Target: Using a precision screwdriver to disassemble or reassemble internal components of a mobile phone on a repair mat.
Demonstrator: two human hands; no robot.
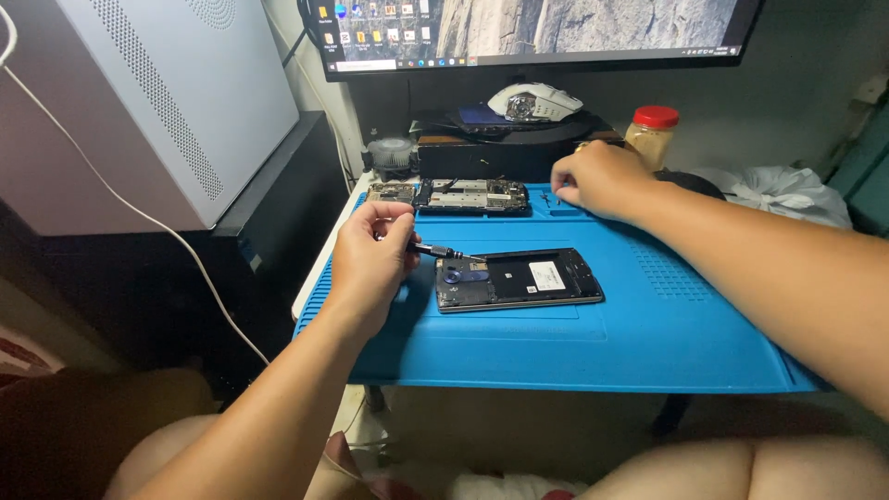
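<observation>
An opened black phone body [519,278] lies flat in the middle of a blue repair mat [648,333]. My left hand [370,264] grips a small screwdriver [444,251], whose tip rests at the phone's upper left corner. My right hand [597,178] reaches to the mat's far edge, fingers pinched down at a small tray recess with tiny screws [548,198]; what it pinches is too small to tell. A removed phone frame with circuit parts [454,195] lies along the mat's back edge, left of my right hand.
A grey computer case [157,102] stands at left with a white cable [139,213] hanging down. A monitor [528,32] sits behind, with a white mouse [534,100], a red-lidded jar [652,134], a small round fan [391,153] and a white plastic bag [787,190].
</observation>
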